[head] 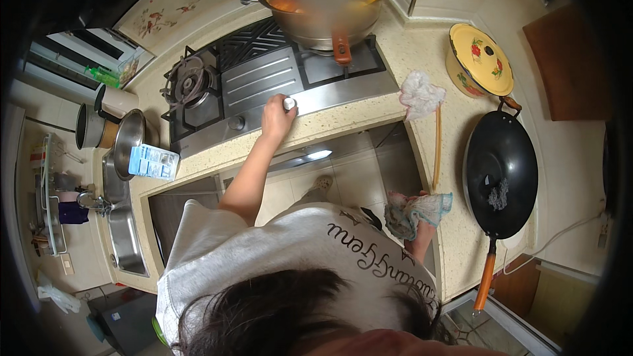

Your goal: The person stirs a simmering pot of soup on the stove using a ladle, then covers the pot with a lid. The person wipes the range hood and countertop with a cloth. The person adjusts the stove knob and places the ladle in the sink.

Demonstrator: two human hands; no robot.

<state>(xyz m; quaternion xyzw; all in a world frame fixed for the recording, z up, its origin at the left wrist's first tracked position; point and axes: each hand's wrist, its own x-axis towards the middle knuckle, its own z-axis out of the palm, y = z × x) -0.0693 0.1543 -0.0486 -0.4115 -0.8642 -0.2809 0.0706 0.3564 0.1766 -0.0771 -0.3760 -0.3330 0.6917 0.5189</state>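
My left hand (275, 117) reaches forward with its fingers around a round control knob (289, 104) on the front panel of the gas stove (267, 79). A second knob (236, 122) sits to its left. In my right hand (422, 238) is a damp-looking, crumpled cloth (413, 215) with a blue edge, held by the counter's right-hand edge. On the right burner stands a large steel pot (326, 27) with an orange handle; a blurred steel dome, perhaps its lid, is above it, and orange light shows around it. The left burner (188, 84) carries no pot.
A black wok (502, 173) with a steel scrubber (498, 194) inside lies on the right counter. Nearby are a yellow enamel pot (482, 59), a white cloth (422, 94) and a wooden stick (437, 148). Leftward are a steel basin (129, 143), a blue-white packet (154, 161) and the sink (127, 240).
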